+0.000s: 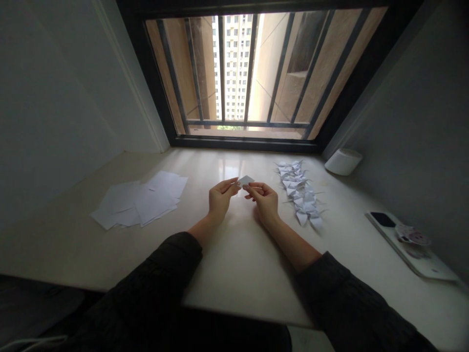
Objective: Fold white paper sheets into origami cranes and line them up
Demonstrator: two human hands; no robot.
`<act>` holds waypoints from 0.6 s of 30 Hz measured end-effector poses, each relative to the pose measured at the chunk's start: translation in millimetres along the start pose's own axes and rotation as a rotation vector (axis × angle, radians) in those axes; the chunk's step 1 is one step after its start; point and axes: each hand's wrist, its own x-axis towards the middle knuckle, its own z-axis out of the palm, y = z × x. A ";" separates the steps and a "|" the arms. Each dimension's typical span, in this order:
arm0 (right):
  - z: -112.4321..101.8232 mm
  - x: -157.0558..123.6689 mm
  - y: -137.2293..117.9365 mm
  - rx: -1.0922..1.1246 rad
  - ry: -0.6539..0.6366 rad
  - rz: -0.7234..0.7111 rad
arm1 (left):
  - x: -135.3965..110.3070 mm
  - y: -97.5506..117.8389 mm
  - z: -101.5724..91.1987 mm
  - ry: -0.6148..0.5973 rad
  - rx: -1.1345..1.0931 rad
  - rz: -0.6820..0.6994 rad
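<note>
You hold a small piece of folded paper (246, 180) between your two hands. Your left hand (220, 196) pinches its left side with thumb and fingers, and your right hand (266, 198) pinches its right side. The paper comes to a blunt point at the top, away from you. It is over the desk (234, 264), but you can't tell from here if it touches it.

To the left of your hands is a messy pile of flat white sheets (154, 195), with corners poking out all ways. To the right of your hands, and near them, sit lots of little folded paper shapes (302, 193) in a long bunch (they have thin, pointy ends, a bit like birds). Past those, farther right, is a white round thing (343, 162) by the wall. Nearer to you, well to the right of your right hand, lies a phone (403, 247) with a round, pink-and-white piece (414, 235) on its back. Beyond your hands is a window (238, 143) with dark bars (250, 68).
</note>
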 end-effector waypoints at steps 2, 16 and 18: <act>-0.4 0.6 0.7 0.007 0.002 0.004 | 0.4 -1.0 0.1 -0.003 -0.010 -0.005; -1.7 6.1 8.1 0.099 0.032 0.016 | 2.4 -3.2 -4.7 -0.051 0.028 -0.049; -1.7 5.3 6.9 0.089 0.037 0.012 | 3.6 -6.0 -5.9 -0.063 0.034 -0.071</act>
